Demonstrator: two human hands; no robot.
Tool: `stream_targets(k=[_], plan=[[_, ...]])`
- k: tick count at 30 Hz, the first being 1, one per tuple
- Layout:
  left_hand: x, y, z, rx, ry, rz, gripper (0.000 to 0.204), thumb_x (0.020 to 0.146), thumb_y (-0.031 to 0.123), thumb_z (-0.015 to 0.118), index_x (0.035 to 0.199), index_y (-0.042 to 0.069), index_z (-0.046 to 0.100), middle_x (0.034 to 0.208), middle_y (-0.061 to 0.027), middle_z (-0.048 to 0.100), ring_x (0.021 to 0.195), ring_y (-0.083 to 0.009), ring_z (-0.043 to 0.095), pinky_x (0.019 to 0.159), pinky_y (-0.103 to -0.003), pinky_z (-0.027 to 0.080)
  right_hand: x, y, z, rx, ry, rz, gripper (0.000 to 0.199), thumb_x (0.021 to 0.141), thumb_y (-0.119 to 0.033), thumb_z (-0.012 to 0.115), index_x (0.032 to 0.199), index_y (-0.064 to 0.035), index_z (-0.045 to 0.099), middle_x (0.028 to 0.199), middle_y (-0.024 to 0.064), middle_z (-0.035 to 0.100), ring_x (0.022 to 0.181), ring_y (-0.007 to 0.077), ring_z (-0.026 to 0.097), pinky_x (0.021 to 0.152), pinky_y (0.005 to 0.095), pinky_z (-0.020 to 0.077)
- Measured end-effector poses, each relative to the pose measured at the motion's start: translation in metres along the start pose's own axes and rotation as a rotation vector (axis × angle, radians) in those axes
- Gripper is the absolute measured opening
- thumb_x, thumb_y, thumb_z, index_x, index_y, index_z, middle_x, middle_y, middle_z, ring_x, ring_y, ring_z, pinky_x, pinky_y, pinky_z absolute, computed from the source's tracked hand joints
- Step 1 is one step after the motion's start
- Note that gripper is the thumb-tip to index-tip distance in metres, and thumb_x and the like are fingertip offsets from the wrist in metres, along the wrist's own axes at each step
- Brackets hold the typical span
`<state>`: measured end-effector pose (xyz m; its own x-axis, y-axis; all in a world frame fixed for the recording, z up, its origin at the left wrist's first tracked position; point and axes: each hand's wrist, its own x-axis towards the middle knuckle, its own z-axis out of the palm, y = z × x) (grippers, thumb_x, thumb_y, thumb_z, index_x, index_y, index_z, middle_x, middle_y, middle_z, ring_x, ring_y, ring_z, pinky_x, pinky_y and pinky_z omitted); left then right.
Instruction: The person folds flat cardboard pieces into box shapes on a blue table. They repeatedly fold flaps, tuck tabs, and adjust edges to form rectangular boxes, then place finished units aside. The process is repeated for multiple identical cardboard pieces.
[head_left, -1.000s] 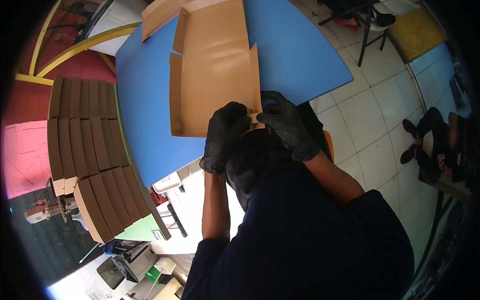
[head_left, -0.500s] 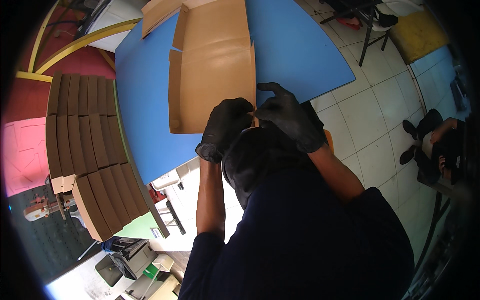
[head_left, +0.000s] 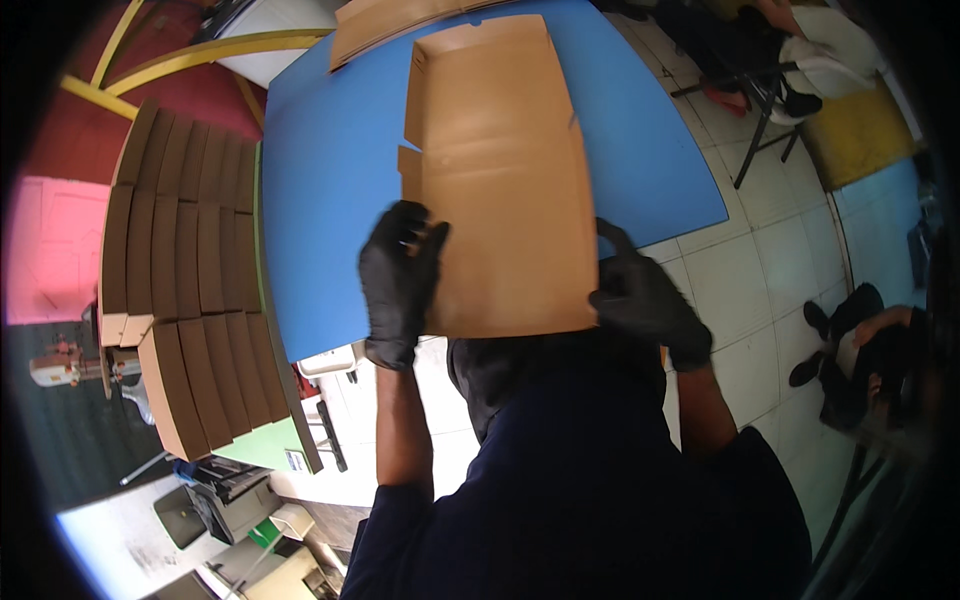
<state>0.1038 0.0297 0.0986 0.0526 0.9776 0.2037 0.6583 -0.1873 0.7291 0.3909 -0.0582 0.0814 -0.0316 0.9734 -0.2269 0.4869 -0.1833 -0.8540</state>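
Observation:
A brown cardboard box (head_left: 505, 215) lies opened out over the blue table, its hinged lid half stretching away from me. Low walls stand along its sides, and its near edge reaches past the table's front edge to my body. My left hand (head_left: 400, 285), in a black glove, grips the left wall near the front corner, thumb toward the inside. On the opposite side my right hand (head_left: 650, 305), also gloved in black, holds the right wall near its front corner. Some fingertips of both hands are hidden behind the cardboard.
The blue table (head_left: 325, 220) extends around the box. More flat cardboard (head_left: 390, 28) lies at its far edge. To the left, several brown boxes (head_left: 185, 230) stand in rows on a green-edged table. A folding chair (head_left: 765, 105) and a seated person (head_left: 865, 350) are at the right.
The box has moved toward me and slightly right, its near end now over the table edge. My hands have parted from the near right corner to opposite sides.

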Motion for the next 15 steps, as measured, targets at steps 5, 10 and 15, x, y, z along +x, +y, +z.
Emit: stream_targets(k=[5,10,15], plan=[[0.021,-0.038,0.013,-0.052,-0.068,-0.218,0.063,0.079,0.025,0.087,0.125,0.000,0.052,0.103,-0.0164,0.070,0.086,-0.0281,0.068,0.077,-0.040,0.056,0.045,0.031,-0.026,0.038,0.319,-0.030,0.084,0.085,-0.032,0.081,0.153,-0.0022,0.043,0.134,0.0197,0.066,0.102,0.0291,0.070,0.087,0.0390,0.0562],[0.024,-0.046,0.044,-0.074,-0.015,-0.237,0.057,0.083,0.015,0.075,0.130,0.001,0.047,0.102,-0.0194,0.072,0.089,-0.0333,0.074,0.077,-0.043,0.058,0.099,0.042,-0.018,0.091,0.310,-0.238,0.072,0.095,-0.023,0.075,0.154,0.0002,0.042,0.144,0.0188,0.058,0.123,0.0286,0.061,0.099,0.0397,0.0532],[0.029,-0.041,0.046,-0.090,-0.007,-0.176,0.052,0.084,0.010,0.066,0.132,0.001,0.048,0.099,-0.0211,0.073,0.088,-0.0362,0.073,0.076,-0.045,0.056,0.131,0.035,-0.011,-0.055,0.358,-0.317,0.076,0.092,-0.020,0.076,0.155,-0.0006,0.038,0.143,0.0189,0.058,0.130,0.0314,0.057,0.105,0.0420,0.0500]])
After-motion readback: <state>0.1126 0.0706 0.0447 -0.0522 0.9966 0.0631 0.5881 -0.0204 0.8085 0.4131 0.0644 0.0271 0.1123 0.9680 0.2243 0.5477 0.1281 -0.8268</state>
